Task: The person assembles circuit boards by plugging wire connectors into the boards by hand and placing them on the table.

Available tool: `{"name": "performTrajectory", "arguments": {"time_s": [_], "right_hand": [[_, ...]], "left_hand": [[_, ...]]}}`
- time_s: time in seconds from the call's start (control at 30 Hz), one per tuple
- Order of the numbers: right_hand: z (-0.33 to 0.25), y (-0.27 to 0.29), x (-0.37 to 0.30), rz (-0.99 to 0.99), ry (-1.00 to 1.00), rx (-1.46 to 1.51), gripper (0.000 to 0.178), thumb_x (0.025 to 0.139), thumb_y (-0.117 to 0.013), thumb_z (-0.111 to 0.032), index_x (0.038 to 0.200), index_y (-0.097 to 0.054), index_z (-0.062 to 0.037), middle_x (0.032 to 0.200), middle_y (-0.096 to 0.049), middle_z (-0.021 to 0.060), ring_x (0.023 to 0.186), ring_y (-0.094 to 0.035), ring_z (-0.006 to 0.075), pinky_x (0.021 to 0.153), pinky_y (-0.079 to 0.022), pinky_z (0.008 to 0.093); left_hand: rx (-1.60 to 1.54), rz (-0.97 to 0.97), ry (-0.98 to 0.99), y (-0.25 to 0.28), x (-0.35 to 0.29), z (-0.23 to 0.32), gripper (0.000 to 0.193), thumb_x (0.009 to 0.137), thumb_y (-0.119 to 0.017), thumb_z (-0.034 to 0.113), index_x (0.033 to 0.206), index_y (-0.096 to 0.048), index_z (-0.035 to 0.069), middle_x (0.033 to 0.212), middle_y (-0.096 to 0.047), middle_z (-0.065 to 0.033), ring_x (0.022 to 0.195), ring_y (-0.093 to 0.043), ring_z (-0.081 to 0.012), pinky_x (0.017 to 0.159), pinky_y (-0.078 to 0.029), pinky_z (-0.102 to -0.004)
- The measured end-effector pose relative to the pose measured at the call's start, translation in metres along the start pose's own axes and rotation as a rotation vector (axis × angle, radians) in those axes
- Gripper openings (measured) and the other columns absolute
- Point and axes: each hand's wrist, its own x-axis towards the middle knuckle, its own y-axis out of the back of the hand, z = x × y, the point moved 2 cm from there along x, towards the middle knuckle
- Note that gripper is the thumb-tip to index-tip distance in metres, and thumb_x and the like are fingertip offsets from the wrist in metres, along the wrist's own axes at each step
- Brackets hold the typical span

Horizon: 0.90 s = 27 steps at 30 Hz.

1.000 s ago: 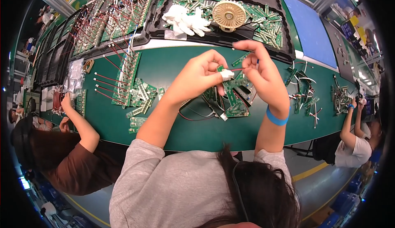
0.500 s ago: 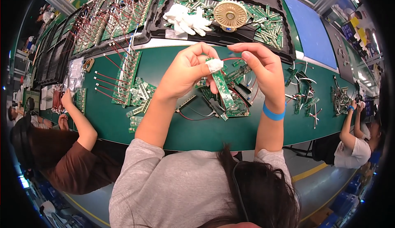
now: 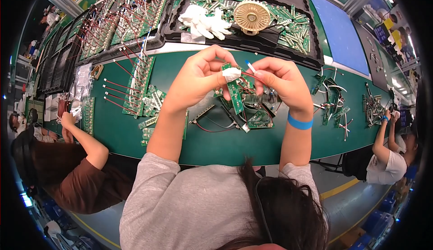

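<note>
My left hand (image 3: pixel 198 81) pinches a narrow green circuit board (image 3: pixel 234 96), its thumb tip wrapped in white tape (image 3: pixel 231 73). The board tilts downward over the table. Facing it, my right hand (image 3: pixel 286 83) has thumb and fingers closed on a flat white cable (image 3: pixel 251 66) with a blue tip, which points up. A red wire (image 3: pixel 248 74) runs between the board and the right fingertips. Below both hands lies a loose pile of green boards (image 3: pixel 260 120) with dark strips and wires, partly hidden by the hands. A blue band circles my right wrist.
Behind stands a black tray (image 3: pixel 315 47) of small boards, with white gloves (image 3: pixel 205 22) and a round beige fan (image 3: pixel 252 17). Wired board panels (image 3: pixel 140 85) lie left, more wired boards (image 3: pixel 333 99) right. People work at both sides, one in a brown sleeve (image 3: pixel 85 178).
The board has shifted slightly left and hangs steeper. My right fingers have drawn together, and the blue-tipped white cable now shows between them. At left, the co-worker's raised hand has dropped.
</note>
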Motion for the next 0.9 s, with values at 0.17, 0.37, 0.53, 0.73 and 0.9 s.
{"name": "performTrajectory", "arguments": {"time_s": [0.17,0.37,0.53,0.73,0.9], "right_hand": [[-0.002,0.002,0.000,0.067,-0.080,-0.061,0.011,0.084,-0.056,-0.010,0.083,-0.057,0.0010,0.067,-0.053,-0.0024,0.054,-0.046,0.0022,0.048,-0.038,0.0171],[0.002,0.004,0.000,0.062,-0.073,-0.138,0.012,0.084,-0.056,-0.011,0.080,-0.056,-0.0001,0.075,-0.056,0.0016,0.051,-0.042,0.0018,0.044,-0.035,0.0157],[0.004,0.000,0.002,0.101,-0.057,-0.120,0.014,0.085,-0.055,-0.011,0.078,-0.055,0.0008,0.092,-0.059,0.0094,0.047,-0.042,0.0024,0.042,-0.035,0.0151],[0.004,-0.002,0.000,0.160,-0.119,-0.148,0.015,0.083,-0.057,-0.013,0.083,-0.058,0.0020,0.070,-0.056,0.0010,0.043,-0.045,0.0021,0.037,-0.035,0.0170],[0.000,-0.002,-0.002,0.163,-0.126,-0.190,0.017,0.082,-0.058,-0.015,0.081,-0.059,0.0018,0.063,-0.054,-0.0004,0.041,-0.046,0.0028,0.036,-0.034,0.0176]], "left_hand": [[0.076,0.023,-0.030,0.002,0.001,0.001,0.020,0.081,-0.058,0.006,0.097,-0.047,0.000,0.085,-0.057,-0.0085,0.071,-0.059,-0.0136,0.057,-0.052,-0.0248],[0.103,0.077,-0.076,0.005,0.005,-0.007,0.020,0.082,-0.058,0.008,0.097,-0.047,-0.001,0.084,-0.056,-0.0074,0.072,-0.060,-0.0144,0.063,-0.052,-0.0266],[0.077,0.158,-0.106,0.005,0.009,-0.011,0.021,0.085,-0.054,0.009,0.100,-0.044,-0.001,0.086,-0.058,-0.0108,0.076,-0.061,-0.0182,0.070,-0.052,-0.0299],[-0.027,0.109,-0.073,0.006,0.015,-0.024,0.022,0.087,-0.051,0.012,0.102,-0.041,-0.001,0.088,-0.060,-0.0143,0.079,-0.062,-0.0220,0.072,-0.052,-0.0320],[-0.073,0.095,-0.087,0.006,0.015,-0.027,0.021,0.087,-0.051,0.012,0.101,-0.041,-0.001,0.089,-0.060,-0.0146,0.078,-0.062,-0.0227,0.072,-0.052,-0.0320]]}}
